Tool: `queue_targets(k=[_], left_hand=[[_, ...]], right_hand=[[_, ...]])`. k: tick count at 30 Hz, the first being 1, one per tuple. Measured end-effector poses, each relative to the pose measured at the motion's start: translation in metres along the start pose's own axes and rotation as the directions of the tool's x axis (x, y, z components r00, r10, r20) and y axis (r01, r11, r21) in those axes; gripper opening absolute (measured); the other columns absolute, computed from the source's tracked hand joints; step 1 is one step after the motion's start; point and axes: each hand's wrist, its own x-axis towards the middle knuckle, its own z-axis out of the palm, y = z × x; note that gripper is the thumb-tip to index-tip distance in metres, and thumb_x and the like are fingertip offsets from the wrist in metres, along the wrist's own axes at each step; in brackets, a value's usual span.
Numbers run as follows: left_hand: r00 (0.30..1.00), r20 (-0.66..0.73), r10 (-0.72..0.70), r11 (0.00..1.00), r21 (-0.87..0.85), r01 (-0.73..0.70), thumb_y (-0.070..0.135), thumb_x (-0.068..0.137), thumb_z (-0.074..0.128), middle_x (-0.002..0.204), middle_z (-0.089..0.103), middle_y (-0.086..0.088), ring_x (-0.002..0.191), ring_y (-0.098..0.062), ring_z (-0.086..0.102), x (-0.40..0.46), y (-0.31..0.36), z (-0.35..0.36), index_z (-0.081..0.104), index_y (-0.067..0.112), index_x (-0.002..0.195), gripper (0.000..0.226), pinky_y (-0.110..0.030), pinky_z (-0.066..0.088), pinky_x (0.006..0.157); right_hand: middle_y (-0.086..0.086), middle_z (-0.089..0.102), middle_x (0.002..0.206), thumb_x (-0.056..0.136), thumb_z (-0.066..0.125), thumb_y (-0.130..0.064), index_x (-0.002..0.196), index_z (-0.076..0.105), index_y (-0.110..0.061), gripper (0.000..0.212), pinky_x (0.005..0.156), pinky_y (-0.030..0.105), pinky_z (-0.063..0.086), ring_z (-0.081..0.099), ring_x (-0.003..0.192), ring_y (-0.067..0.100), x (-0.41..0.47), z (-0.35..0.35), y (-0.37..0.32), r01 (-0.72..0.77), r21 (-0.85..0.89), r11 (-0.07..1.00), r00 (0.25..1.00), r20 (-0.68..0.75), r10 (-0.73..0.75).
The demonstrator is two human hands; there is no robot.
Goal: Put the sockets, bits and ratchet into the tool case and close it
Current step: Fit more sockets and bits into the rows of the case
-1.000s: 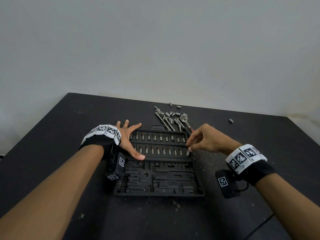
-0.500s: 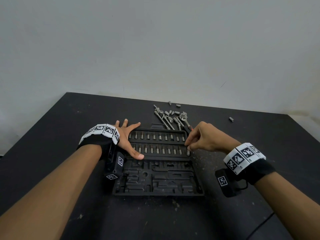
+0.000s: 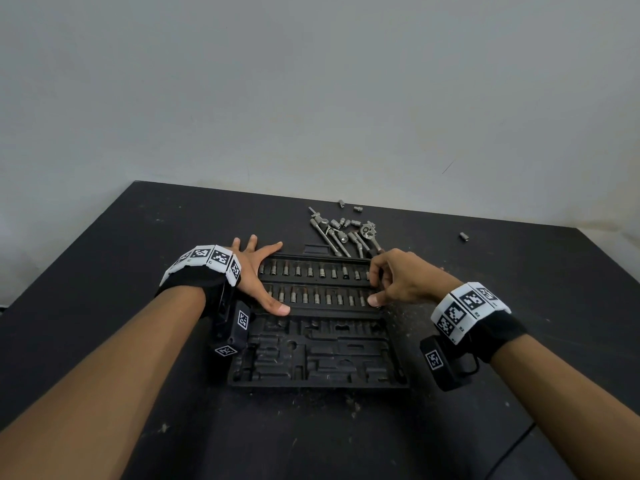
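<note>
The dark table (image 3: 138,341) carries the open black tool case (image 3: 318,362), which lies flat with two rows of bits (image 3: 310,271) already seated in its far half, while the moulded slots of its near half look unfilled. The left hand (image 3: 258,275) lies released, fingers spread flat on the case's far-left corner with the thumb pressing its middle rail, so it seems to steady the case. The right hand (image 3: 398,282) is curled at the right end of the near bit row, fingertips pinching or pressing something small there; the piece itself is too hidden to name. Beyond the case lie the ratchet (image 3: 369,233), extension bars and loose sockets (image 3: 341,225), with one stray socket (image 3: 464,236) well apart to the far right. The likely trouble: a bit pushed in crooked could sit proud and stop the lid closing, a hard press could tip the case, and the stray socket could be forgotten.
</note>
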Motion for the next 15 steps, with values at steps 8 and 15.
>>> queue_targets(k=[8,15], left_hand=[[1.0,-0.011,0.001,1.0,-0.002,-0.001,0.09,0.025,0.078,0.163,-0.03,0.002,0.146,-0.037,-0.032,-0.003,0.001,0.0,-0.015,0.06,0.149,0.158,-0.066,-0.002,0.117],[1.0,-0.025,0.008,1.0,-0.024,-0.009,0.091,0.023,0.077,0.164,-0.028,0.003,0.147,-0.037,-0.031,-0.003,-0.001,0.004,-0.015,0.06,0.149,0.159,-0.067,-0.002,0.117]], right_hand=[[0.001,0.062,0.067,0.085,0.083,-0.022,0.083,0.053,-0.018,0.03,0.051,0.025,0.042,0.054,0.058,0.015,0.004,0.015,-0.004,-0.29,0.21,0.934,0.957,0.039,0.288],[-0.002,0.059,0.041,0.099,0.06,0.0,0.065,0.047,-0.009,0.037,0.043,0.022,0.053,0.055,0.043,0.01,-0.004,0.016,-0.014,-0.405,0.397,0.824,0.914,0.151,0.377]])
